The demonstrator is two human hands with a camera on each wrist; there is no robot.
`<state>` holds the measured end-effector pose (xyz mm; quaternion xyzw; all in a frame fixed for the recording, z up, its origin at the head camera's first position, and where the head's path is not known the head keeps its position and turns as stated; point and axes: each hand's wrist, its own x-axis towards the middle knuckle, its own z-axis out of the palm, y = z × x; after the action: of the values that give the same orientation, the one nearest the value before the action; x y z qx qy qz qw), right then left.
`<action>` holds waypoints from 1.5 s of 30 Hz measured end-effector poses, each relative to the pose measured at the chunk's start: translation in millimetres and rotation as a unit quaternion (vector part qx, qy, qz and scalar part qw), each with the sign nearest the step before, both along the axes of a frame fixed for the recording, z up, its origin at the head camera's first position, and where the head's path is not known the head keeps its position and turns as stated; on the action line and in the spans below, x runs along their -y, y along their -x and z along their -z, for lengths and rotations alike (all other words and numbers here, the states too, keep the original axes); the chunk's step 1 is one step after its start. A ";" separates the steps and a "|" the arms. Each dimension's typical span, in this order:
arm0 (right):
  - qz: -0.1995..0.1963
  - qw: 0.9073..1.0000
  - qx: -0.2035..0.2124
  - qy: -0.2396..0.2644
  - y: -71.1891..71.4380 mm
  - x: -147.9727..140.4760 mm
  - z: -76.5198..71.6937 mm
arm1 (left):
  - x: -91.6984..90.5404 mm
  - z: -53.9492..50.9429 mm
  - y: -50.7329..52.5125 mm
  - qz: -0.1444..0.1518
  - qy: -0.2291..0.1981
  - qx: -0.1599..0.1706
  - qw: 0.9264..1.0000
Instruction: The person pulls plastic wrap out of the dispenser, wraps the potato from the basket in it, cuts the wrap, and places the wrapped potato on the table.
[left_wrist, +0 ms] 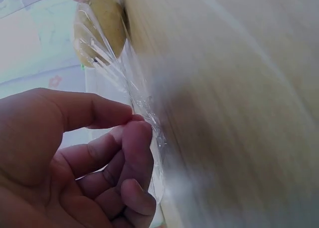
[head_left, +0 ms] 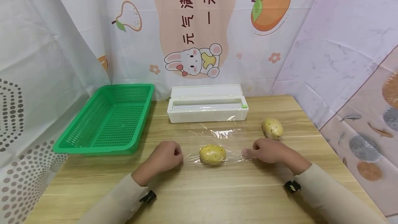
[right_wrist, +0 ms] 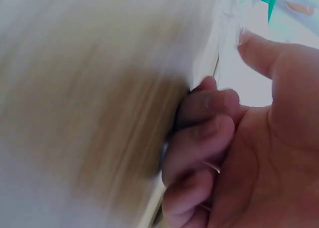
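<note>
A yellow potato [head_left: 212,154] lies on the table with clear plastic wrap [head_left: 222,133] over it, gathered at both sides. At its left, my left hand [head_left: 167,155] pinches the gathered wrap between thumb and index finger, as the left wrist view shows. My right hand [head_left: 268,150] is at the wrap's right end. Its thumb [right_wrist: 256,51] touches the film while the other fingers [right_wrist: 199,143] curl below, apart from the thumb. Whether film is caught between them is unclear. Behind the right hand, a second potato [head_left: 272,128] sits with a shiny, film-like surface.
An open white wrap dispenser [head_left: 207,116] with a green slider stands behind the potato, its lid raised against the curtain. A green plastic basket [head_left: 133,144] sits at the back left. Printed curtains [head_left: 130,54] enclose the wooden table [head_left: 214,196].
</note>
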<state>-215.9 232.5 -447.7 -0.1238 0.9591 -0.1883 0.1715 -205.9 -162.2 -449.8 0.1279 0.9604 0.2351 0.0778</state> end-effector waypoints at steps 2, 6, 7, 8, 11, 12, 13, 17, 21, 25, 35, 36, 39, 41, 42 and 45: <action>-0.005 1.000 0.010 0.023 1.0 -2.4 -1.8 | 0.6 -0.6 0.4 -0.001 -0.012 0.001 1.000; -0.001 0.998 0.011 0.055 1.8 -5.1 -7.6 | -0.8 -5.4 -1.4 -0.005 -0.028 -0.006 1.000; 0.001 0.998 0.006 0.061 1.5 -5.0 -9.6 | -2.1 -7.2 -2.6 -0.005 -0.028 -0.015 0.999; 0.004 0.998 -0.002 0.067 0.6 -3.9 -12.0 | -3.8 -9.0 -4.4 -0.002 -0.027 -0.026 0.999; -0.017 0.995 -0.043 0.090 -4.5 5.2 -20.1 | -12.4 -14.7 -12.2 0.021 -0.019 -0.072 0.997; -0.036 0.992 -0.060 0.102 -7.1 10.6 -22.7 | -16.0 -16.8 -15.6 0.039 -0.016 -0.093 0.995; -0.059 0.989 -0.079 0.113 -10.1 17.0 -25.4 | -19.7 -18.2 -18.6 0.061 -0.013 -0.119 0.991; -0.180 0.961 -0.151 0.144 -23.7 46.7 -31.5 | -35.1 -20.0 -27.9 0.148 0.000 -0.204 0.968; -0.246 0.935 -0.215 0.138 -33.1 70.8 -28.7 | -45.6 -16.8 -31.0 0.180 0.005 -0.223 0.958; -0.257 0.920 -0.273 0.117 -34.7 83.1 -21.0 | -49.3 -13.6 -31.0 0.179 0.012 -0.208 0.962; -0.225 0.921 -0.307 0.087 -35.4 89.6 -16.1 | -50.8 -7.7 -26.6 0.173 -0.016 -0.166 0.971; -0.223 0.921 -0.307 0.087 -35.4 90.1 -16.2 | -51.0 -7.3 -25.7 0.173 -0.019 -0.164 0.971; -0.216 0.924 -0.302 0.088 -35.2 91.6 -16.5 | -51.8 -6.8 -22.5 0.170 -0.024 -0.162 0.972; -0.210 0.928 -0.297 0.086 -35.0 92.4 -16.6 | -52.1 -6.9 -20.1 0.166 -0.024 -0.160 0.973; -0.206 0.929 -0.294 0.084 -34.9 92.5 -16.6 | -52.4 -6.7 -18.8 0.164 -0.022 -0.159 0.973; -0.198 0.934 -0.287 0.081 -34.2 92.5 -16.6 | -52.9 -6.5 -15.7 0.157 -0.015 -0.159 0.975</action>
<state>-181.7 140.0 -431.1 -0.3736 0.9048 -0.1844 -0.0884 -190.2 -109.3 -443.2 0.3143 0.9246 0.2113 -0.0415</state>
